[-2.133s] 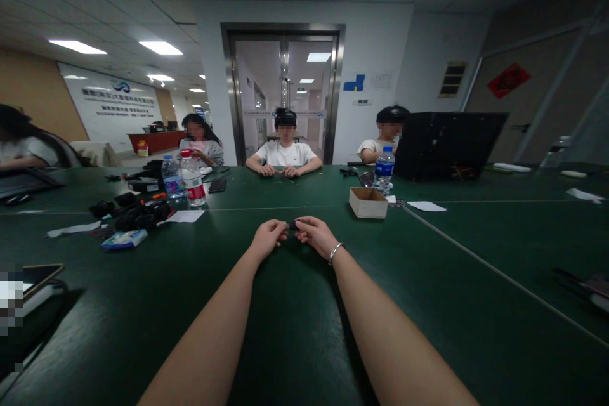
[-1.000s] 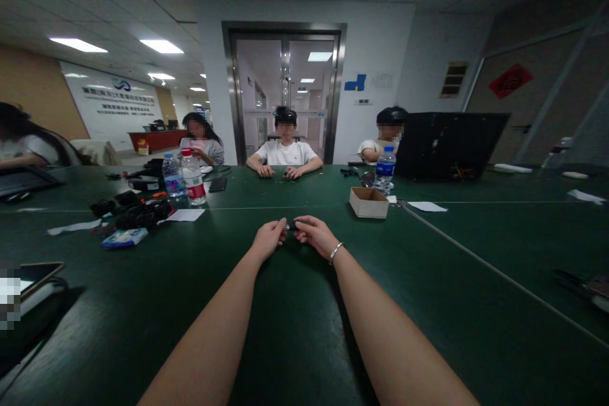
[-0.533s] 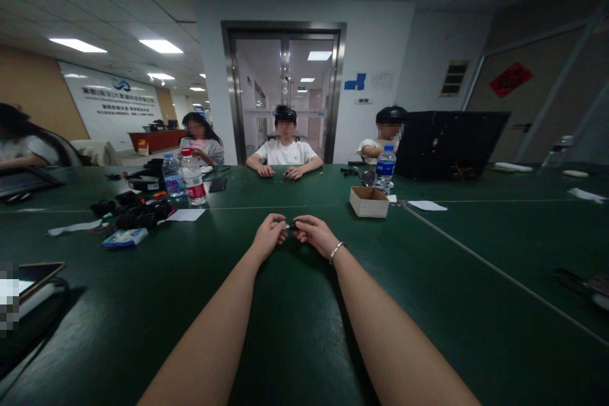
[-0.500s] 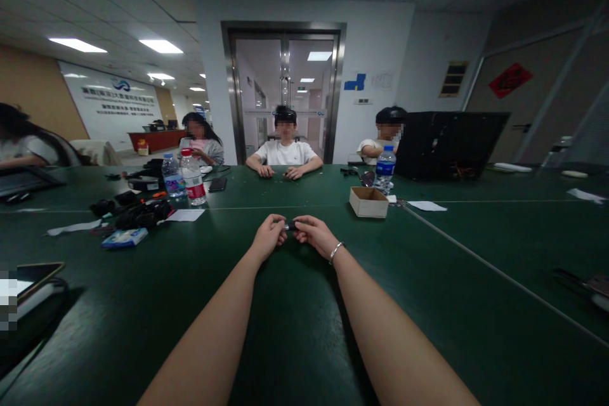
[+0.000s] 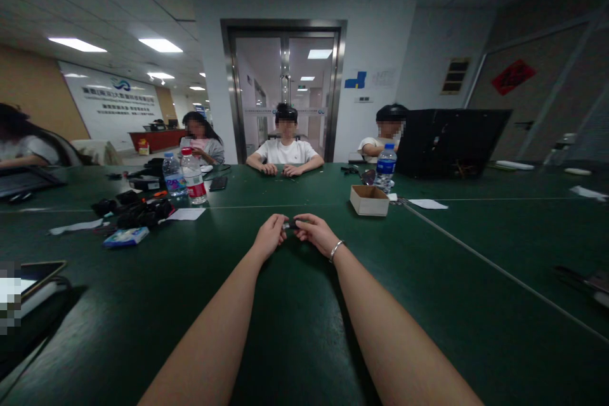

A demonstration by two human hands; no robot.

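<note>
Between my fingertips, just above the green tabletop (image 5: 295,304), is a small dark object with a silvery end (image 5: 291,225). Its exact kind is too small to make out. My left hand (image 5: 269,236) pinches the silvery end on the left. On the other side, the thumb and fingers of my right hand (image 5: 316,235) close on the dark end. A silver bracelet (image 5: 336,250) circles my right wrist. My fingertips cover parts of the object.
An open cardboard box (image 5: 370,204) and a water bottle (image 5: 386,165) stand ahead on the right, near a black monitor-like box (image 5: 451,143). On the left are two bottles (image 5: 193,177), black gear (image 5: 143,212) and a blue packet (image 5: 126,238). A person (image 5: 285,152) sits opposite.
My hands stay in nearly the same place, still pinching the small object. A little more of its silvery end shows between the fingertips.
</note>
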